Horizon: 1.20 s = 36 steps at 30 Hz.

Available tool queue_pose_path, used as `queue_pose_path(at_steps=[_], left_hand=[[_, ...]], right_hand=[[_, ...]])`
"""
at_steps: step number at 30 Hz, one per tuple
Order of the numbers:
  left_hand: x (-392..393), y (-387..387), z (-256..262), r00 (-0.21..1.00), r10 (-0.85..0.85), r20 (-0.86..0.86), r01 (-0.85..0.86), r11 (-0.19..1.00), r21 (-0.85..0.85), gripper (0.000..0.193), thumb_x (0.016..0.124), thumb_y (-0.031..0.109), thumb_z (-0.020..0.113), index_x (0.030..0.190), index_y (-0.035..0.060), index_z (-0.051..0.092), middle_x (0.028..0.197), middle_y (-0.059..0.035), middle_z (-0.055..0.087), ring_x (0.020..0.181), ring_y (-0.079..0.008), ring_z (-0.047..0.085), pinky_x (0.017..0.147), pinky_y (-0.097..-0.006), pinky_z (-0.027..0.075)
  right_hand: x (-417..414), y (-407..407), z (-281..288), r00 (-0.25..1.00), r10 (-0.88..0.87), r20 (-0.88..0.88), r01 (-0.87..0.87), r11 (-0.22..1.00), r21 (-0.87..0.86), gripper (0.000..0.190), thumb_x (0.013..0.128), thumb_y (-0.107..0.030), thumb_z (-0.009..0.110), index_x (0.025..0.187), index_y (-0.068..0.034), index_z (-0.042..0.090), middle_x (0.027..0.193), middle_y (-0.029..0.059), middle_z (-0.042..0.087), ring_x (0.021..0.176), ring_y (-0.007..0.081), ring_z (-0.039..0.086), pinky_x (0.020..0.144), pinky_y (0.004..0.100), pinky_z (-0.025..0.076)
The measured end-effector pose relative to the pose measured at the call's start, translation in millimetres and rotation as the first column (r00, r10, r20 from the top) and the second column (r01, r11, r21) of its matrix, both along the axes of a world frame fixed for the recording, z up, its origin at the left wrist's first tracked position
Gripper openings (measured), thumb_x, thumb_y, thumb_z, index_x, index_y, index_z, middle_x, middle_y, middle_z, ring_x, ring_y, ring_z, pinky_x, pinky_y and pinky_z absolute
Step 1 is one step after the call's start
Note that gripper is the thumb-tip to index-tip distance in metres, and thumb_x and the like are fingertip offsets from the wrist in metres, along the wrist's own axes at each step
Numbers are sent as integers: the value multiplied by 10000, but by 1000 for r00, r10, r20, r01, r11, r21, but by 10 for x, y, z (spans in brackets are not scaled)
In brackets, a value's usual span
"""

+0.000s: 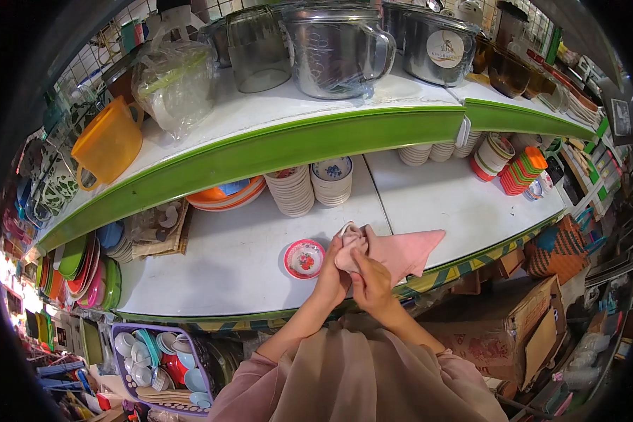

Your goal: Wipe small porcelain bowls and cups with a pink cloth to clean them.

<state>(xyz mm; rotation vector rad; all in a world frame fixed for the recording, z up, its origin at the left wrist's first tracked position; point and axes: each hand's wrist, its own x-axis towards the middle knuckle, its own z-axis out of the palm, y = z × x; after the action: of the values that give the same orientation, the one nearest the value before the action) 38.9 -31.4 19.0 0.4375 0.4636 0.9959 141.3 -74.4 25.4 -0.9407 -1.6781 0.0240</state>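
Both hands are raised over the front part of a white shelf. My left hand (333,274) holds a small round thing, mostly wrapped in a pink cloth (409,250); a pale rim shows at its top, and what it is I cannot tell for sure. My right hand (372,279) presses the cloth against it with the fingers. The rest of the cloth spreads out to the right. Just left of my left hand, a small bowl with a pink rim and a red flower pattern (305,259) sits on the white shelf (216,274).
Behind stand stacked white bowls (290,192) and orange plates (227,195). Red and green square bowls (522,171) are at the right. A green-edged upper shelf (295,134) overhangs, holding metal pots (337,53). Below are a purple basket of dishes (161,364) and a cardboard box (485,337).
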Motion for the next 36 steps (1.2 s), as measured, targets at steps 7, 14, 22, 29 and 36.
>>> queue_pose_path(at_steps=[7, 14, 22, 29, 36], left_hand=[[-43, -44, 67, 999, 41, 22, -43, 994, 102, 436, 946, 401, 392, 1215, 73, 489, 1145, -105, 589, 1006, -204, 590, 892, -331, 468], [-79, -54, 118, 989, 139, 41, -139, 990, 13, 458, 914, 448, 412, 1104, 58, 558, 1055, -97, 619, 967, -219, 604, 867, -355, 478], [-51, -1, 42, 987, 159, 18, -158, 986, -58, 491, 914, 456, 421, 1144, 42, 548, 1112, -102, 602, 1022, -243, 589, 918, -356, 454], [-83, -46, 311, 985, 167, -30, -168, 985, -30, 516, 899, 472, 408, 1076, 13, 565, 1055, -134, 614, 957, -264, 609, 865, -357, 484], [-39, -10, 36, 989, 122, -89, -130, 988, -84, 538, 887, 470, 410, 1046, -19, 567, 959, -182, 640, 863, -287, 639, 777, -376, 518]], right_hand=[[-130, -35, 171, 997, 75, 17, -72, 987, -142, 533, 756, 35, 625, 1262, 58, 463, 1014, 247, 613, 936, 375, 614, 871, 425, 479], [-46, -12, -47, 993, -68, 93, 60, 994, 89, 373, 721, 39, 675, 1084, 40, 589, 863, 170, 654, 749, 299, 656, 701, 369, 537], [20, -16, 147, 978, -81, 191, 102, 990, -102, 418, 798, -27, 602, 1210, -39, 534, 1075, 203, 606, 1142, 344, 521, 960, 511, 335], [-56, -10, 195, 929, -36, 367, 90, 987, -130, 308, 774, -146, 666, 1076, -93, 634, 961, 118, 643, 1158, 288, 514, 1020, 558, 271], [172, 37, 16, 996, 73, -52, -70, 996, 50, 41, 770, -67, 649, 758, -31, 634, 811, 122, 641, 854, 263, 613, 898, 458, 444]])
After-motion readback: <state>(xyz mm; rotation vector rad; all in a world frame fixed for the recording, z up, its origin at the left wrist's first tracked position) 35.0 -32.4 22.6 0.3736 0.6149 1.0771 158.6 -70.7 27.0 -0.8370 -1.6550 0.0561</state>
